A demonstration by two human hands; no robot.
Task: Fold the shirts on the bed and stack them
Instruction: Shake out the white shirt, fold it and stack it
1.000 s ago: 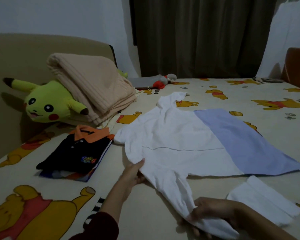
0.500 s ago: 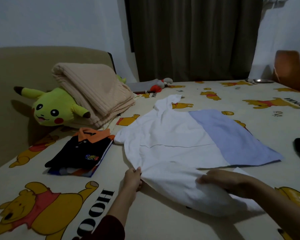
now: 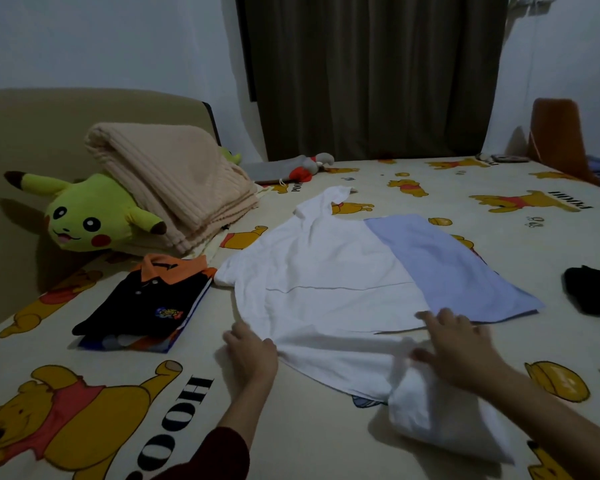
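Observation:
A white shirt with a light-blue lower part (image 3: 326, 278) lies spread across the bed (image 3: 291, 438), collar toward the far left. My left hand (image 3: 252, 351) grips its near-left edge by the shoulder. My right hand (image 3: 459, 348) lies with spread fingers on the near side fold, pressing the sleeve inward over the body. To the left sits a stack of folded shirts (image 3: 146, 306), a black one with an orange collar on top. A white folded piece (image 3: 440, 420) lies under my right forearm.
A yellow plush toy (image 3: 84, 216) and a folded beige blanket (image 3: 174, 181) rest against the headboard at the left. A dark garment (image 3: 593, 292) lies at the right edge. A grey-and-red soft toy (image 3: 302, 168) lies near the curtain.
My right hand has carried the near sleeve up and inward over the shirt's body and now rests flat on it. My left hand went from lying open on the near-left edge to gripping it.

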